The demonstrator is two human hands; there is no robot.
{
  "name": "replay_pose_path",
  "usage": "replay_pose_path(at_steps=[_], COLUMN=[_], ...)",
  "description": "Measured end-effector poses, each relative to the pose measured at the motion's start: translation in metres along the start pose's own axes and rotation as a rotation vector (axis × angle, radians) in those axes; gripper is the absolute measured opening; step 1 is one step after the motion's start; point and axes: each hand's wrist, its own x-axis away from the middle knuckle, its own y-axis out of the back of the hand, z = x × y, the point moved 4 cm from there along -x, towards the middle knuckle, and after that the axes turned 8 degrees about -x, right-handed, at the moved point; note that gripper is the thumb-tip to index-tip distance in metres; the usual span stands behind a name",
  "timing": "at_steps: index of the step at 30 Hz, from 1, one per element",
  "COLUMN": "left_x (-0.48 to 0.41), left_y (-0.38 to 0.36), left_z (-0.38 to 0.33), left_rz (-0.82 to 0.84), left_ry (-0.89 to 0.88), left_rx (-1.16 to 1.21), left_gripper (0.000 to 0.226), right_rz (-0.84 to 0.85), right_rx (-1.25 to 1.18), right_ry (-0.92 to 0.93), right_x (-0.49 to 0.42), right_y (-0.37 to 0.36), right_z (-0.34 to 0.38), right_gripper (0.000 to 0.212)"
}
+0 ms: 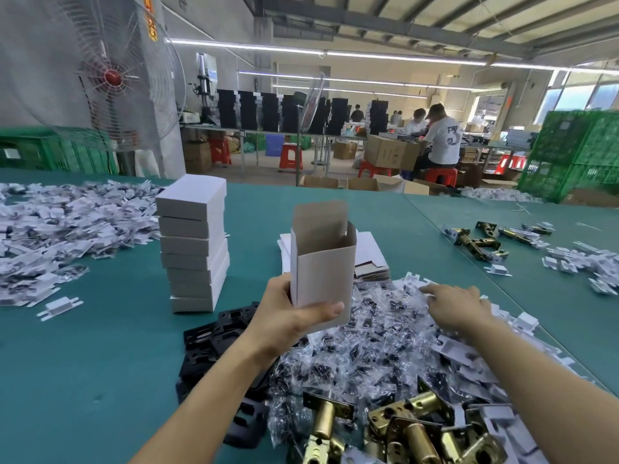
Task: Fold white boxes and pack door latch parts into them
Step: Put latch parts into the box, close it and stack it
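My left hand (288,316) grips the bottom of an upright white box (323,262), its top flaps open. My right hand (455,303) reaches into a heap of clear screw bags (368,339), fingers spread on the bags and white plastic pieces (415,279). Brass door latches (402,426) lie at the near edge. Black metal plates (214,336) sit under my left forearm. A tall stack of closed white boxes (194,246) stands to the left. Flat unfolded boxes (368,252) lie behind the held box.
The green table (100,363) carries a large pile of bagged parts (67,222) at far left. More brass latches (479,242) and white pieces (582,262) lie at right. A fan (110,75), green crates (576,152) and seated workers (438,139) are beyond.
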Motion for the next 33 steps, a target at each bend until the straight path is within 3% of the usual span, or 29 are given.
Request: replay_pose_path(at_steps=[7,15,23,33], left_x=[-0.001,-0.001,0.000,-0.001], left_y=[-0.003,-0.003,-0.003,0.000], left_z=[0.002,0.005,0.006,0.011], left_rz=[0.011,-0.012,-0.013,-0.030], left_ry=[0.001,0.012,0.055,0.068], left_rx=[0.007,0.027,0.013,0.037], left_gripper=[0.034,0.032,0.031,0.034], right_rz=[-0.141,-0.212,-0.196,-0.253], right_rx=[-0.075,-0.242,-0.417,-0.460], right_ry=[0.008,0.042,0.084,0.164], right_x=[-0.009,-0.005,-0.012,-0.009], right_y=[-0.004,0.000,-0.003,-0.001], right_z=[0.007,0.009,0.010,0.011], right_gripper=[0.036,0.039,0.026,0.047])
